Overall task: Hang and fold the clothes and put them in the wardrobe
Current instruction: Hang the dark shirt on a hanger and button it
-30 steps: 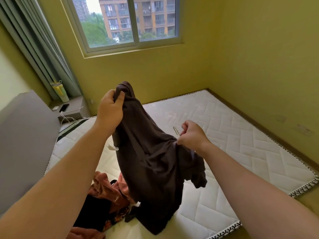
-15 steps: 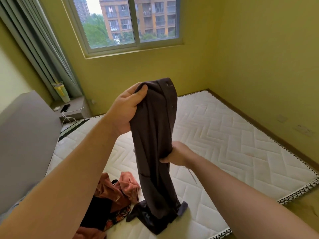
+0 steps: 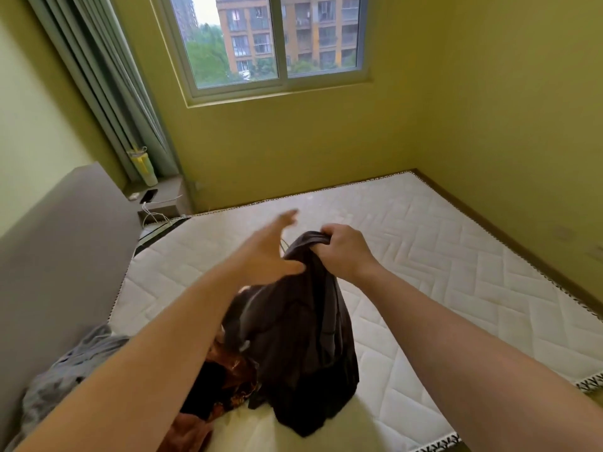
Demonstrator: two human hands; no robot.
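Observation:
A dark brown garment hangs bunched above the white quilted mattress, its lower end resting on the bed. My right hand grips its top edge in a fist. My left hand is blurred, fingers stretched out straight just left of the garment's top, thumb near the cloth, holding nothing. A thin hanger wire peeks out between the hands. A pile of rust and black patterned clothes lies under my left forearm.
A grey padded headboard stands at the left with a grey garment at its foot. A nightstand with a phone, cable and bottle sits by the curtain. Yellow walls bound the bed on the far and right sides.
My left hand has let go of the garment's top and opened. My right hand has moved up to grip the top edge, and the garment has dropped lower and bunched.

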